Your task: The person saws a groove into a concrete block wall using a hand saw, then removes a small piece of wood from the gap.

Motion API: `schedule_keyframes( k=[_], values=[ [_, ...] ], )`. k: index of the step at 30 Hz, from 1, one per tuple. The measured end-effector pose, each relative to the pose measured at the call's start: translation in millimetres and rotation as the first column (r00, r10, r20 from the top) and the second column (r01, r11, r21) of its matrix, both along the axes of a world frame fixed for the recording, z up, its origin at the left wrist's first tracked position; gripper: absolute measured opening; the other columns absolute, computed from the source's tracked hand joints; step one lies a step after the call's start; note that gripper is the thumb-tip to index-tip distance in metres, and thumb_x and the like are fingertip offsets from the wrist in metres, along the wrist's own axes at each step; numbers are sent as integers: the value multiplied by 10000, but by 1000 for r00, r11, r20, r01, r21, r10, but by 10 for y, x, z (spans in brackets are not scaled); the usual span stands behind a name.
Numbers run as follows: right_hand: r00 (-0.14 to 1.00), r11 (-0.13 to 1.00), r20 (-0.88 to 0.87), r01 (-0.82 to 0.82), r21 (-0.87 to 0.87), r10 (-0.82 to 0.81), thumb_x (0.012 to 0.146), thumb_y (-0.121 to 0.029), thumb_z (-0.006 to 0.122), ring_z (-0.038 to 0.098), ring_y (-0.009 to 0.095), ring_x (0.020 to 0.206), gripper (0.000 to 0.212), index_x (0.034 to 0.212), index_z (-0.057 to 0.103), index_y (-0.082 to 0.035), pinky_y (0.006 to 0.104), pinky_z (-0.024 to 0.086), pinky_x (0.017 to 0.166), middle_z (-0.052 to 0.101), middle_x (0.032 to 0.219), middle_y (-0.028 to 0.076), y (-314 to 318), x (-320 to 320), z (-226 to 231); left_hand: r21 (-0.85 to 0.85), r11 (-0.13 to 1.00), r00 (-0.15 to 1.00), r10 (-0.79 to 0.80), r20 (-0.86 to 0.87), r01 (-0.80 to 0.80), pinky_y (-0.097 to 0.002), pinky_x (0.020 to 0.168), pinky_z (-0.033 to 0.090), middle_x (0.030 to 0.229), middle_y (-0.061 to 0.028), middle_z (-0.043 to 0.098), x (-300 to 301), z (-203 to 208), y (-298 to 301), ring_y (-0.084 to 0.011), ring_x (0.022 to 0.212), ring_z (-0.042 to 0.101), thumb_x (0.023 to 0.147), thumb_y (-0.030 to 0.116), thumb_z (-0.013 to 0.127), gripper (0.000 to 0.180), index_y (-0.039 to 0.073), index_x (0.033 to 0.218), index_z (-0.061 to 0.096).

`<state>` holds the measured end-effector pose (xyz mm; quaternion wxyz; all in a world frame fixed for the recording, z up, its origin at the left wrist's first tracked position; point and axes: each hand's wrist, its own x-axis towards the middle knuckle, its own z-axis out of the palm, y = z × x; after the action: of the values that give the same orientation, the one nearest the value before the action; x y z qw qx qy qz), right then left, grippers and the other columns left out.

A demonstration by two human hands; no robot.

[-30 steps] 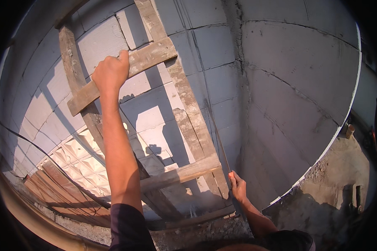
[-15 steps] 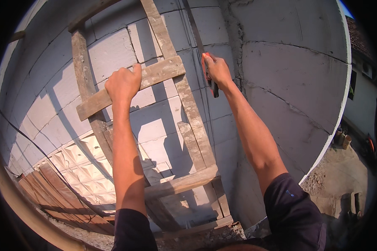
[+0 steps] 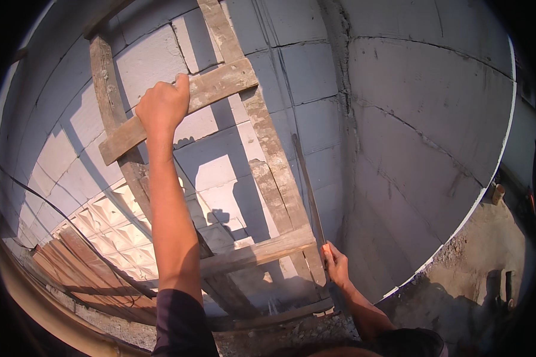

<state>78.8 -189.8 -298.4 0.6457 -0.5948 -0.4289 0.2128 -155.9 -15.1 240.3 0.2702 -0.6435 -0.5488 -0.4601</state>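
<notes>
My left hand is closed around an upper rung of a rough wooden ladder. The ladder stands against a grey block wall. Low on the right, my right hand grips a handsaw by its red and black handle. Its long, narrow-looking blade points up and slightly left, alongside the ladder's right rail. I cannot tell whether the blade touches the wood. A lower rung ends just left of my right hand.
Block walls meet in a corner right of the ladder. Pale patterned blocks and brown boards stand at lower left, crossed by a dark cable. A curved pole runs along the left edge. Rubble lies at the ladder's foot.
My right hand has dropped with the handsaw from high beside the upper rung to beside the lower rung. My left hand keeps its hold on the upper rung; the view has shifted slightly.
</notes>
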Motion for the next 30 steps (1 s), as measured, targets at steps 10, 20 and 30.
schedule_keyframes(
  k=[10,20,30],
  values=[
    [994,907,107,-79,413,38,1052,-276,539,499,96,517,379,1238,690,18,312,450,523,550,632,19,1443,468,3918,4,1000,999,-28,21,28,-509,833,548,838,-315,716,-73,-8,-11,-470,874,720,928,538,480,666,-53,845,775],
    [992,999,124,-29,40,24,1049,-373,534,672,213,801,441,1255,676,-10,360,523,769,721,859,160,1731,495,2790,8,1000,1000,14,-17,-13,-522,836,535,840,-330,704,-127,-12,22,-486,877,712,917,547,461,689,-69,849,762],
    [1000,982,-24,3,191,2,1070,-233,553,423,27,539,431,1435,578,-5,233,388,512,555,690,-34,600,130,1636,-23,999,1000,-27,1,27,-518,859,536,885,-327,713,-4,-27,70,-486,910,710,920,548,457,685,-60,871,769]
  ],
)
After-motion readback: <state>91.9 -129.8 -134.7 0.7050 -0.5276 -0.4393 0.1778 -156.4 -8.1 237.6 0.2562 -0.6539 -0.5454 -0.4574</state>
